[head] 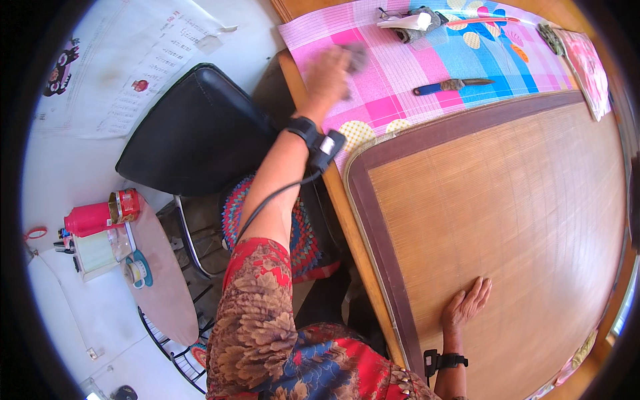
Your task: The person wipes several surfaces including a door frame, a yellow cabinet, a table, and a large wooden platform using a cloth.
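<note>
My left hand (327,75) reaches out over the pink checked sheet (385,55) near the bed's wooden edge. In its fingers is a small grey item (356,57), perhaps cloth, too blurred to name. My right hand (467,302) rests palm down on the woven sleeping mat (490,215), fingers extended and holding nothing. Beyond the mat's brown border lies a knife (452,86) with a blue handle, its blade pointing right. Farther back, a white folded tissue (410,21) sits on a grey cloth bundle (425,31), beside a pair of glasses (385,13).
A thin red-orange strip (482,21) and a dark bundle (551,39) lie on the sheet. The pink patterned fabric (582,70) is at far right. Left of the bed stand a black-backed chair (195,135) and an oval table (165,300) with a cup (137,273) and red thermos (90,219).
</note>
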Demonstrator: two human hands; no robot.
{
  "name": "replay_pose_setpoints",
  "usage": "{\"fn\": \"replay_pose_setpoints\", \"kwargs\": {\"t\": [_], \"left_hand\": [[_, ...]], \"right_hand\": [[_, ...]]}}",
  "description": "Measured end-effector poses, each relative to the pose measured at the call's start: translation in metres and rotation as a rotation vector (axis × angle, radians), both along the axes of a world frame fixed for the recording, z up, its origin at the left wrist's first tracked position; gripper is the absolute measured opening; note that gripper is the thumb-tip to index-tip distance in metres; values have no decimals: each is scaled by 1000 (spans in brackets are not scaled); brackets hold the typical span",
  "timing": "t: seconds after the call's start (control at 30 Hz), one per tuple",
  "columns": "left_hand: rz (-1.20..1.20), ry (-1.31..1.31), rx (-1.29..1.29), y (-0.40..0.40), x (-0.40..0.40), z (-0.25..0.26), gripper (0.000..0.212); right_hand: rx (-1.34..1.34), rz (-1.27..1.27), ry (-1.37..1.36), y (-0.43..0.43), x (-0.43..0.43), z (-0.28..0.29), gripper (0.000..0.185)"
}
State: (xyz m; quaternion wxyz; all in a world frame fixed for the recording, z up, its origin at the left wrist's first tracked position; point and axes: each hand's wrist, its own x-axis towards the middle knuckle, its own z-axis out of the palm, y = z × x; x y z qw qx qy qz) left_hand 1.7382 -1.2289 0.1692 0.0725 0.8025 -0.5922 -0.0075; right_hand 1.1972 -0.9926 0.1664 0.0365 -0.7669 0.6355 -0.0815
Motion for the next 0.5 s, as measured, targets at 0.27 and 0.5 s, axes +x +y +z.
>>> {"fn": "replay_pose_setpoints", "kwargs": {"t": [0.27, 0.5], "left_hand": [[177, -158, -309, 6, 80, -54, 55], [242, 253, -314, 63, 56, -62, 56]], "right_hand": [[40, 2, -16, -4, 5, 5, 54], [66, -57, -38, -5, 9, 11, 55]]}}
